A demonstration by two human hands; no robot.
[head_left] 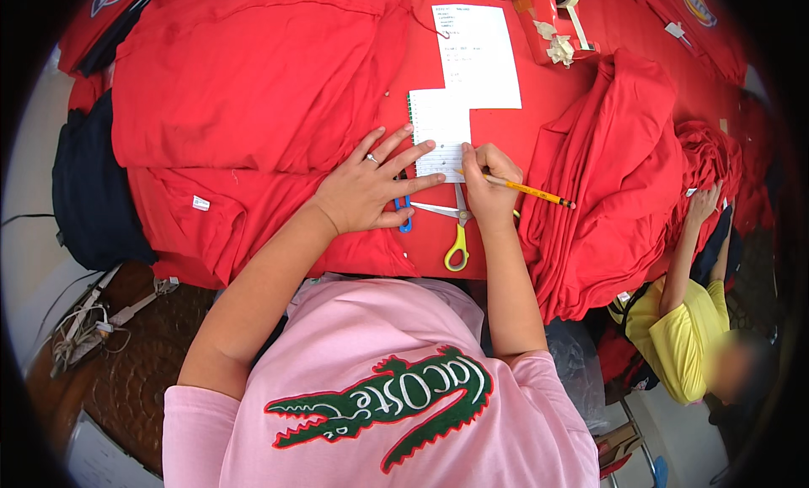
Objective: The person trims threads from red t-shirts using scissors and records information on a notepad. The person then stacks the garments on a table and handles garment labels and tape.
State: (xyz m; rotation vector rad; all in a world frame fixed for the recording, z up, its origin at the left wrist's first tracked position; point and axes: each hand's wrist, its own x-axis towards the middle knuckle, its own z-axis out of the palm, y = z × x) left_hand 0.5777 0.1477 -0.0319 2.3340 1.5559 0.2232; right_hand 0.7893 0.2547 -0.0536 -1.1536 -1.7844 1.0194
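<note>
My right hand grips a yellow pencil, its tip down at the lower right of a small spiral notepad. With fingers spread, my left hand lies across the notepad's left side and the red cloth beside it. A ring sits on one of its fingers. Just below the notepad are scissors with yellow handles, their blades apart and pointing left and up. A blue tool, perhaps a cutter, is partly hidden under my left hand. Behind the notepad lies a sheet of paper with handwriting.
Large stacks of red cloth fill the left, and folded red garments lie at the right. A red tape dispenser stands at the back. Dark cloth hangs at the left edge. A person in yellow handles red cloth at the right.
</note>
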